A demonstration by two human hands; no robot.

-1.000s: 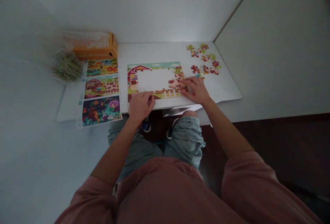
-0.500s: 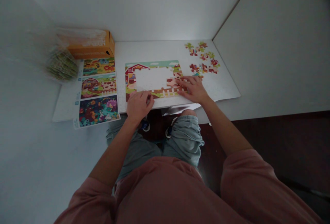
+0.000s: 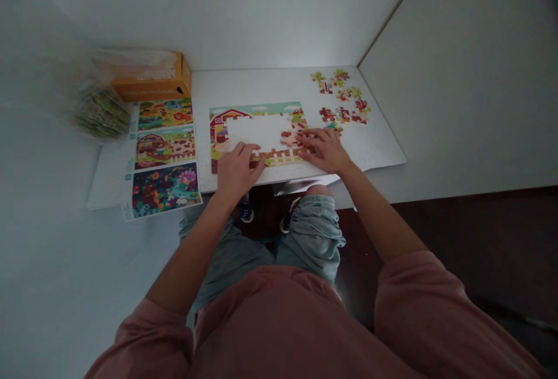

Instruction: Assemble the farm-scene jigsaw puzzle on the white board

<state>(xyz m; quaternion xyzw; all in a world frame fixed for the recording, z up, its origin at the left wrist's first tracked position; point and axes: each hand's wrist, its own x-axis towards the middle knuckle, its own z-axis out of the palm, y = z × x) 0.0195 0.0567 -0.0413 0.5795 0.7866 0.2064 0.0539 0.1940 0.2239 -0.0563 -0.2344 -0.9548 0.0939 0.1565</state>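
On the white table (image 3: 244,85), the part-built puzzle (image 3: 265,109) lay ctr w/ a gap in its middle. L hand (image 3: 235,172) was at its 7 o'clock, thumb & forefinger parted; R hand (image 3: 328,151) was well apart at 4, fingertips on the cow (image 3: 288,138), couldn't tell if gripping. Loose pcs (image 3: 343,113) lay at 2 o'clock, pic sheet (image 3: 164,148) at 9, box (image 3: 150,88) at 10.

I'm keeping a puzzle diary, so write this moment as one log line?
left hand: over near-left edge of puzzle; right hand: fingers at brown-patched pieces; puzzle: middle unfilled; loose pieces: right of puzzle
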